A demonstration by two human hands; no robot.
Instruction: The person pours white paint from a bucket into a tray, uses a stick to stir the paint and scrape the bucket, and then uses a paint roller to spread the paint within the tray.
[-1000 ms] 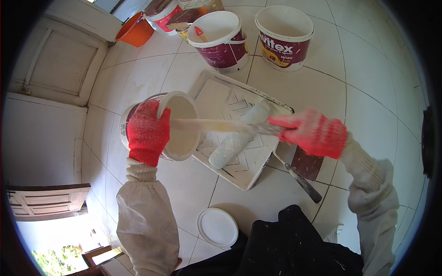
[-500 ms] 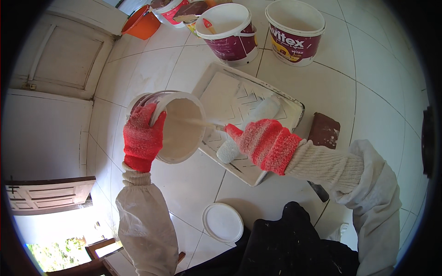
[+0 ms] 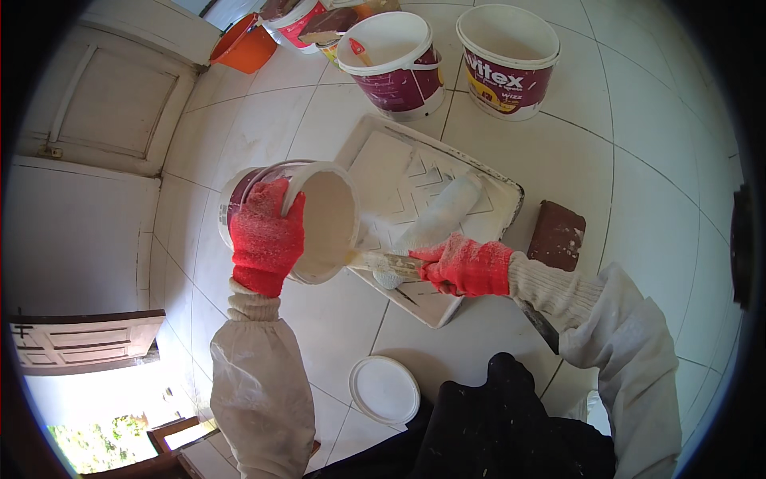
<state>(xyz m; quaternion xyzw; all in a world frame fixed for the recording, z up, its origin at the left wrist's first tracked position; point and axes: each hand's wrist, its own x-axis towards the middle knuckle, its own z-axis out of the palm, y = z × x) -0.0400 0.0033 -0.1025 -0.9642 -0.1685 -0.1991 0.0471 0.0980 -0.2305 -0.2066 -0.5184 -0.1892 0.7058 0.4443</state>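
Note:
My left hand [image 3: 268, 238], in a red knit glove, is closed on the rim of a white and maroon paint bucket [image 3: 237, 191]. The bucket is tilted, its mouth toward the right, over the left edge of a paint tray [image 3: 381, 160]. In my right hand [image 3: 465, 266], gloved alike, is a paint-coated paintbrush [image 3: 391, 264]. Its pale bristle end reaches the lower right of the bucket's mouth; I cannot tell whether they touch. Across the tray lies a white paint roller [image 3: 447, 209], partly behind the brush and my right hand.
Two large open buckets [image 3: 403, 89] [image 3: 508, 88] stand beyond the tray, the left one with a red-handled tool inside. An orange bucket [image 3: 242, 48] is at far left. A brown block [image 3: 557, 235] lies right of the tray, and a round white lid [image 3: 384, 389] is near my knee.
The brush has swung out of the bucket's mouth toward its lower right edge, as my right hand moved down and slightly right. My left hand has shifted slightly right along with the bucket.

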